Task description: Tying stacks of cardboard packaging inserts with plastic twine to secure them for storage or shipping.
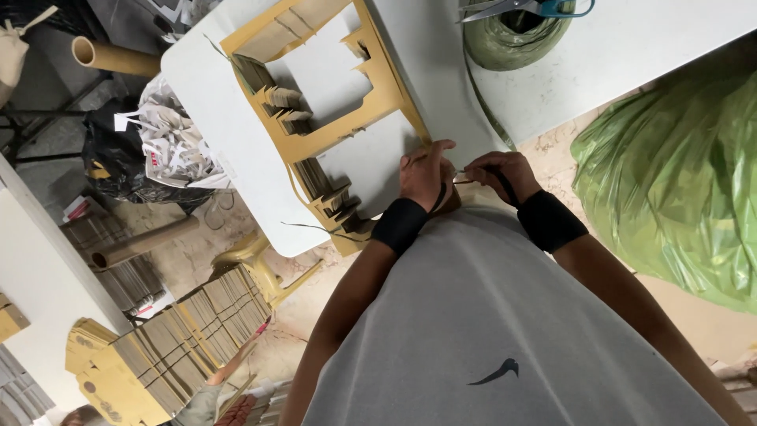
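Left hand, right hand close together, fingers pinched.

Head view, looking down. My left hand and right hand, both with black wristbands, pinch a thin dark strap at the edge of the white table, beside stacked yellow cardboard cutouts. Green strap roll and scissors lie beyond.

A thin dark strap runs taut between both hands, beside the die-cut yellow cardboard stack.
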